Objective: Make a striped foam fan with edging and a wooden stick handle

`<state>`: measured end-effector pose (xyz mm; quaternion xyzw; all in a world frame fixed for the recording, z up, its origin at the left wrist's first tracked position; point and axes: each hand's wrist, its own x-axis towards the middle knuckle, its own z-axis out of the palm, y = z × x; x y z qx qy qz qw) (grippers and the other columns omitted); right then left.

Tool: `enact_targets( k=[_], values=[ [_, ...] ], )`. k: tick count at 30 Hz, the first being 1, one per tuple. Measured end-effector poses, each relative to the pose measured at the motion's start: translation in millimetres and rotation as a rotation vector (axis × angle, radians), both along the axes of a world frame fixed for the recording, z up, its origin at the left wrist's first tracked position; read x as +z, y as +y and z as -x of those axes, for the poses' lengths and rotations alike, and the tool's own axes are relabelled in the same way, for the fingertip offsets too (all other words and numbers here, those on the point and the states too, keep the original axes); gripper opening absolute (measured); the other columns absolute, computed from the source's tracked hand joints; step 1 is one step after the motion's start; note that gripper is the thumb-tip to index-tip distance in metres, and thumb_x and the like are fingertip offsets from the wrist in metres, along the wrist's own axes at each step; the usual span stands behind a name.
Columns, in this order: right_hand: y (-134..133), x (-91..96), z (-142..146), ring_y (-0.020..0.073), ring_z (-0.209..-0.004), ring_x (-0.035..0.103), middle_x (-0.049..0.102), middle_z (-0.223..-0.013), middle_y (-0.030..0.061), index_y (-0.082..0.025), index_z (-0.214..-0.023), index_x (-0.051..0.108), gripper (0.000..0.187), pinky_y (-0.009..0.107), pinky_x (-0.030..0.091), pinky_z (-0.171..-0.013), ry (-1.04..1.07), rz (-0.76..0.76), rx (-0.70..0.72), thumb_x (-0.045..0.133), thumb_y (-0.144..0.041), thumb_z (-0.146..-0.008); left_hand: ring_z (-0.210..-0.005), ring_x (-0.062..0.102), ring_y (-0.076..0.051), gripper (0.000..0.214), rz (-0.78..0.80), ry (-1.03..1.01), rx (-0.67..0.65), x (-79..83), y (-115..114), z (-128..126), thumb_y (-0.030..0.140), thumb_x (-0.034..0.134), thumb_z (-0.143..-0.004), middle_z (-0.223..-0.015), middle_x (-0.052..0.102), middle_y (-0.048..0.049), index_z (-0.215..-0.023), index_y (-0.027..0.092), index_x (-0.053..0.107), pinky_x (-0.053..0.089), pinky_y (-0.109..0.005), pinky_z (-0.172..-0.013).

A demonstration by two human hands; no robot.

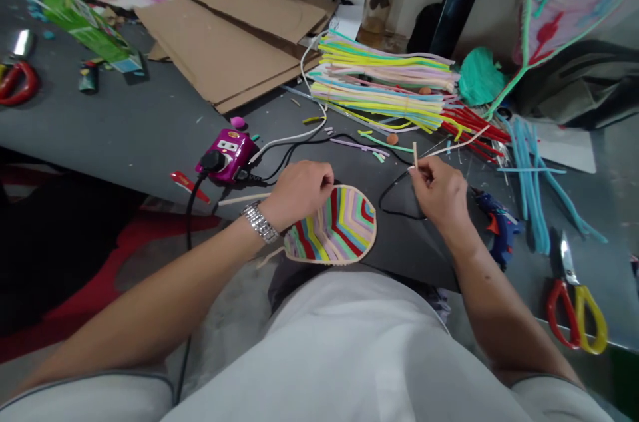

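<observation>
A striped oval piece made of coloured pipe cleaners (344,229), edged in cream, lies at the table's near edge against my lap. My left hand (301,194), with a metal watch on its wrist, is closed on the piece's upper rim. Cream strands stick out at its left side. Apart from it, to the right, my right hand (440,190) pinches a cream pipe cleaner (415,153); one short end points up between thumb and finger. A longer cream strand (464,141) runs up and right behind that hand; whether both are one piece, I cannot tell.
Bundled pipe cleaners (379,86) lie ahead, beside cardboard sheets (249,29). A purple power adapter (228,154) with cords sits left. At right are a blue glue gun (502,225), blue pipe cleaners (532,176), scissors (574,302) and a pink, green-rimmed fan (564,16).
</observation>
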<state>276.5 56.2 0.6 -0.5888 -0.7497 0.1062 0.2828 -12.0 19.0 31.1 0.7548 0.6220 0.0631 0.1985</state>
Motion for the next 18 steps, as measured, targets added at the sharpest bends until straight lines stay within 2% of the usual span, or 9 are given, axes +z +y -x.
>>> enact_targets(
  k=[3,6,8,11,13,15,18],
  values=[
    [2,-4.5,-19,0.0271,-0.073,0.061,0.068,-0.074,0.0067,-0.021,-0.097,0.071,0.013,0.04,0.044,-0.074,-0.123,-0.046,-0.086,0.066,-0.03,-0.09,-0.08,0.07,-0.024,0.011,0.067,-0.044,0.028,4.6,2,-1,0.025,0.067,-0.089,-0.088,0.079,-0.0049,-0.094,0.021,0.076,0.049,-0.035,-0.073],
    [-13,-1.2,-15,0.0315,-0.088,0.063,0.073,-0.093,0.0134,-0.018,-0.109,0.071,0.021,0.044,0.045,-0.081,-0.17,-0.154,-0.066,0.064,-0.03,-0.094,-0.078,0.071,-0.023,0.013,0.102,-0.067,0.0,3.8,8,-2,0.026,0.068,-0.087,-0.087,0.08,-0.0063,-0.089,0.02,0.079,0.05,-0.034,-0.074],
    [-36,3.2,1,0.0292,-0.088,0.063,0.074,-0.095,0.0121,-0.019,-0.11,0.071,0.019,0.042,0.046,-0.081,-0.145,-0.176,0.07,0.061,-0.03,-0.098,-0.079,0.072,-0.024,0.016,0.102,-0.067,-0.006,1.5,14,-1,0.025,0.065,-0.087,-0.086,0.08,-0.0077,-0.085,0.019,0.081,0.052,-0.033,-0.076],
    [-81,5.7,32,0.0245,-0.084,0.061,0.072,-0.089,0.0087,-0.019,-0.099,0.071,0.017,0.038,0.043,-0.077,-0.126,-0.128,0.392,0.055,-0.025,-0.103,-0.079,0.072,-0.024,0.018,0.101,-0.078,0.025,-2.3,20,3,0.026,0.065,-0.084,-0.086,0.081,-0.0085,-0.084,0.018,0.082,0.053,-0.032,-0.077],
    [-106,3.1,50,0.0239,-0.086,0.058,0.071,-0.091,0.0087,-0.018,-0.096,0.07,0.017,0.038,0.04,-0.076,-0.159,-0.108,0.617,0.06,-0.029,-0.103,-0.074,0.07,-0.021,0.018,0.11,-0.122,0.049,-4.6,22,6,0.026,0.065,-0.083,-0.081,0.08,-0.0072,-0.082,0.017,0.081,0.052,-0.03,-0.073],
    [-120,-1.4,59,0.0243,-0.09,0.056,0.071,-0.095,0.009,-0.018,-0.097,0.071,0.016,0.038,0.037,-0.077,-0.201,-0.119,0.723,0.066,-0.033,-0.1,-0.068,0.068,-0.018,0.017,0.121,-0.2,0.067,-6.9,22,8,0.025,0.065,-0.083,-0.074,0.078,-0.005,-0.079,0.018,0.08,0.05,-0.028,-0.068],
    [-123,-6.9,61,0.0233,-0.089,0.052,0.069,-0.094,0.0075,-0.019,-0.093,0.071,0.01,0.038,0.033,-0.076,-0.25,-0.154,0.738,0.067,-0.025,-0.1,-0.06,0.065,-0.016,0.015,0.13,-0.304,0.088,-10.1,22,10,0.024,0.064,-0.081,-0.065,0.074,-0.0027,-0.075,0.018,0.077,0.047,-0.025,-0.06]
  ],
)
